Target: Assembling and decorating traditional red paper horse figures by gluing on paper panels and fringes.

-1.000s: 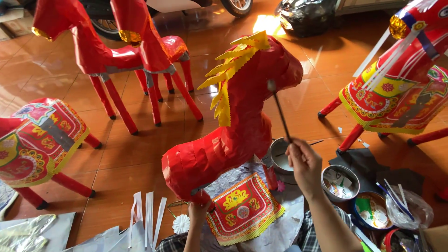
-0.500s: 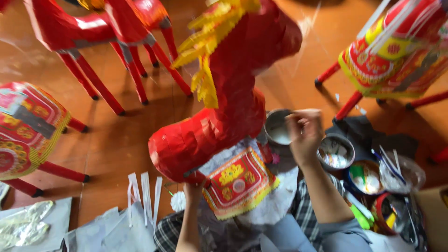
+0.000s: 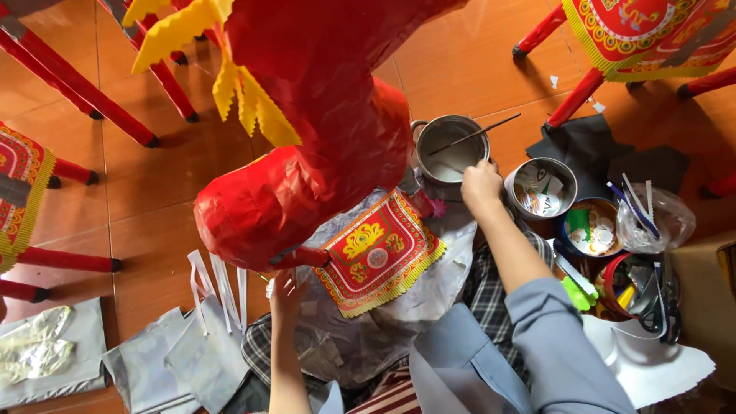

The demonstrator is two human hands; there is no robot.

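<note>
Your right hand is closing its grip around the lower end of a thin brush, fingers pinching the handle while the far end is lying across the mouth of the metal pot; holding it that way is keeping the tip over the pale liquid inside, which looks like paste, though you cannot tell for sure. The pot is sitting on the floor just beside the red paper horse, within easy reach of your wrist. Your left hand is reaching up under the horse's body near one red leg, seemingly steadying the figure so it is staying tilted over your lap; whether those fingers are pressed on the leg or only spread beneath it is not showing, since the body is covering them. The patterned red and gold saddle cloth is hanging off the horse's flank over crumpled silver paper. To the right, small round tins and bowls of scraps are clustering near the pot. Silver foil sheets are lying on the tiled floor at left. Other red horses are being cut off at the frame edges, showing only legs and decorated sides, and this horse's head is running out of view at the top.
</note>
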